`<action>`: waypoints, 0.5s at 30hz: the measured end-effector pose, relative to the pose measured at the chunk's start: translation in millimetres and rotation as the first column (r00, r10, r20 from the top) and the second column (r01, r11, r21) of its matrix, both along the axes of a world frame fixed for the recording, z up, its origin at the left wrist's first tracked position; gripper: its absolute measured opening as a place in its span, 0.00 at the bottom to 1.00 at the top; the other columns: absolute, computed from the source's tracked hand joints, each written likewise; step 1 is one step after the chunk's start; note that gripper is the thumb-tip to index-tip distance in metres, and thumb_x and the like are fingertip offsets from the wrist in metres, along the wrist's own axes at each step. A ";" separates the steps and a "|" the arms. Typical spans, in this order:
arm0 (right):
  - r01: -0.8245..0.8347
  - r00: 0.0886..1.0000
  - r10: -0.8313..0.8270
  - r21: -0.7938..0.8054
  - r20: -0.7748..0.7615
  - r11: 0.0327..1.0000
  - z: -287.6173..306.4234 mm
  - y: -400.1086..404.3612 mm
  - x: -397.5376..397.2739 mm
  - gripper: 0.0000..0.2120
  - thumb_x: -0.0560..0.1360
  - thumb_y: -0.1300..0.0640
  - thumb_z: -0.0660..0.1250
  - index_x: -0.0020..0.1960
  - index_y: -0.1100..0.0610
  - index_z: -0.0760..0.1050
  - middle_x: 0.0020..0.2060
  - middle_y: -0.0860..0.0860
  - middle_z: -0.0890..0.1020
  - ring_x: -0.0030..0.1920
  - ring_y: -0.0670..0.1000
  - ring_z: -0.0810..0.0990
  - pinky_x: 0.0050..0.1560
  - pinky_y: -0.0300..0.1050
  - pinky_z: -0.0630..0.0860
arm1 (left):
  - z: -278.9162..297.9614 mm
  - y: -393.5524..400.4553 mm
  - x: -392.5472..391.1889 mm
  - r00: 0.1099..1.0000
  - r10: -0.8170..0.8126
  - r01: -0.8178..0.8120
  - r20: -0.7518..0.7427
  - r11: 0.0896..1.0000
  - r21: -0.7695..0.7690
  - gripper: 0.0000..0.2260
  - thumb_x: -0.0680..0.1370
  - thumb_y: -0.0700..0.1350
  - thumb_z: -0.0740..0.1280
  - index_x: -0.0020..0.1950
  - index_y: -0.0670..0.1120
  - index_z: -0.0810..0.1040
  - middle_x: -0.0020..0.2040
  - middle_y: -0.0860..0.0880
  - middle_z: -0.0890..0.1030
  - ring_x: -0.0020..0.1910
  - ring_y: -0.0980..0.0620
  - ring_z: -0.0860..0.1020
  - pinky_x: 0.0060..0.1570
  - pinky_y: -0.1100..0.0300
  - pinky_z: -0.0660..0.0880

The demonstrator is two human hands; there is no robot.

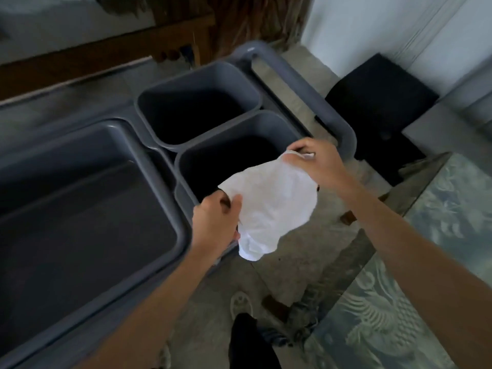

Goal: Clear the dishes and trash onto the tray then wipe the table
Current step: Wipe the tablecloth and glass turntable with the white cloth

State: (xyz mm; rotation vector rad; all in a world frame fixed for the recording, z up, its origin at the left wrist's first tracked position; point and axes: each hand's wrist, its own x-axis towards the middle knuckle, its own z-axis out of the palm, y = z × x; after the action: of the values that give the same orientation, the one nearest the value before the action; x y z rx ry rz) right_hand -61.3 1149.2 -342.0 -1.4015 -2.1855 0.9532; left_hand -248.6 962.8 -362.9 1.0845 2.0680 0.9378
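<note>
A white cloth (269,203) hangs stretched between both hands above the near corner of a grey cart. My left hand (215,222) pinches its lower left edge. My right hand (316,161) pinches its upper right corner. Under the cloth is the nearer of two small grey bins (186,166); its inside is dark. The large grey tray tub (165,198) fills the cart's left part. The table (439,235), with a pale patterned top, lies at the right.
A second small grey bin (197,75) sits behind the first, inside the cart's handle frame (314,94). A black box (380,102) stands on the floor at the far right. My shoe (241,304) and dark trouser leg show below.
</note>
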 end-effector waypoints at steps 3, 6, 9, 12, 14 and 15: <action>-0.179 0.983 0.179 -0.005 0.049 0.984 -22.3 35.2 -15.3 0.12 0.77 0.49 0.74 0.58 0.52 0.80 0.47 0.47 0.84 0.48 0.43 0.83 0.50 0.37 0.77 | 8.6 12.2 9.1 0.957 0.108 -0.140 -0.270 0.985 -0.099 0.20 0.78 0.55 0.68 0.63 0.45 0.69 0.48 0.48 0.79 0.37 0.49 0.78 0.34 0.54 0.72; -0.421 0.901 0.379 0.215 0.213 0.881 -25.6 35.1 -20.3 0.18 0.83 0.48 0.63 0.67 0.57 0.76 0.61 0.53 0.79 0.63 0.53 0.77 0.64 0.45 0.73 | 20.8 11.5 22.1 0.845 0.100 -0.117 -0.526 0.993 0.001 0.34 0.74 0.56 0.72 0.73 0.44 0.63 0.59 0.44 0.68 0.48 0.47 0.73 0.34 0.56 0.72; -0.569 0.822 0.528 0.259 0.215 0.781 -9.5 14.2 -6.7 0.24 0.81 0.41 0.64 0.70 0.55 0.75 0.69 0.50 0.75 0.71 0.51 0.71 0.70 0.46 0.68 | 17.4 11.5 35.5 0.784 -0.193 0.259 -0.590 0.965 0.029 0.34 0.72 0.63 0.67 0.72 0.45 0.69 0.67 0.45 0.69 0.65 0.44 0.70 0.56 0.49 0.76; -0.779 0.606 0.717 0.075 0.344 0.623 -6.1 0.6 14.1 0.36 0.71 0.29 0.68 0.71 0.50 0.74 0.68 0.44 0.76 0.71 0.47 0.72 0.73 0.49 0.66 | 10.6 24.8 38.5 0.732 -0.530 0.418 -0.427 0.846 -0.332 0.45 0.70 0.70 0.65 0.79 0.48 0.56 0.77 0.49 0.63 0.76 0.46 0.62 0.73 0.49 0.64; -0.829 0.492 0.719 0.011 0.491 0.560 -16.0 2.3 21.3 0.41 0.64 0.25 0.68 0.71 0.47 0.73 0.64 0.42 0.79 0.65 0.46 0.76 0.69 0.49 0.69 | 0.0 30.0 35.3 0.751 -0.551 0.355 -0.364 0.801 -0.481 0.40 0.71 0.68 0.66 0.77 0.53 0.59 0.71 0.53 0.71 0.67 0.47 0.74 0.60 0.51 0.73; -0.842 0.454 0.694 0.013 0.559 0.540 -22.8 4.2 21.8 0.41 0.63 0.27 0.69 0.69 0.46 0.73 0.61 0.42 0.81 0.62 0.47 0.78 0.65 0.50 0.72 | -5.6 29.9 34.0 0.734 -0.541 0.317 -0.410 0.807 -0.499 0.33 0.72 0.67 0.66 0.72 0.54 0.64 0.64 0.54 0.77 0.59 0.47 0.79 0.50 0.53 0.75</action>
State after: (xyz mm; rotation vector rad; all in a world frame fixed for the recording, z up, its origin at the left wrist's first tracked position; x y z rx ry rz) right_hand -39.5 1153.5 -364.8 -0.4160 -3.3309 0.4458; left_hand -214.7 992.7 -368.5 1.6342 2.1231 -0.0615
